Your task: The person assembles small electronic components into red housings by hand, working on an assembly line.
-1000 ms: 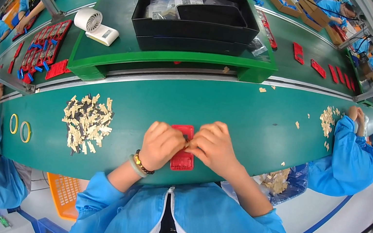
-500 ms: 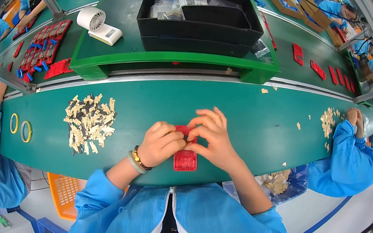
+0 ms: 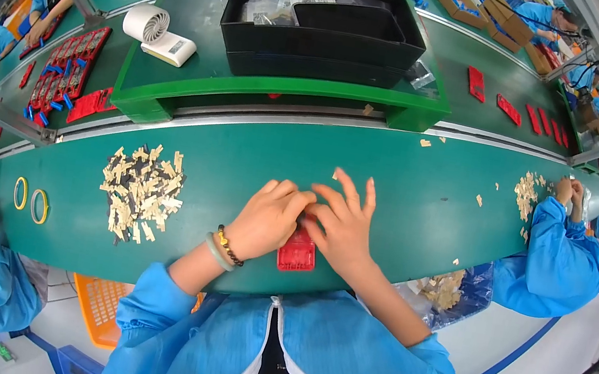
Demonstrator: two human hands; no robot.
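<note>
I have the red case near the centre of my view, lying on the smooth green desk; its lower end shows as glossy moulded plastic with rounded corners, while the rest sits beneath the hands. The left hand arches over its upper part, fingers bent and bunched close together, and I cannot tell what they pinch. The right hand meets it there: two fingers rise, spread apart, while thumb and forefinger point toward the left fingertips. Whether those two grip anything, I cannot make out.

On the left wrist I see a dark beaded bracelet beside a smooth, pale bangle. Left of centre lies a loose pile of small flat strips, cream mixed with black, and farther left, two thin yellow-edged rings. At the top stands a matte black tray with straight walls, clear plastic bags inside; to its left in the frame, a white fan with a round, grilled head.
</note>
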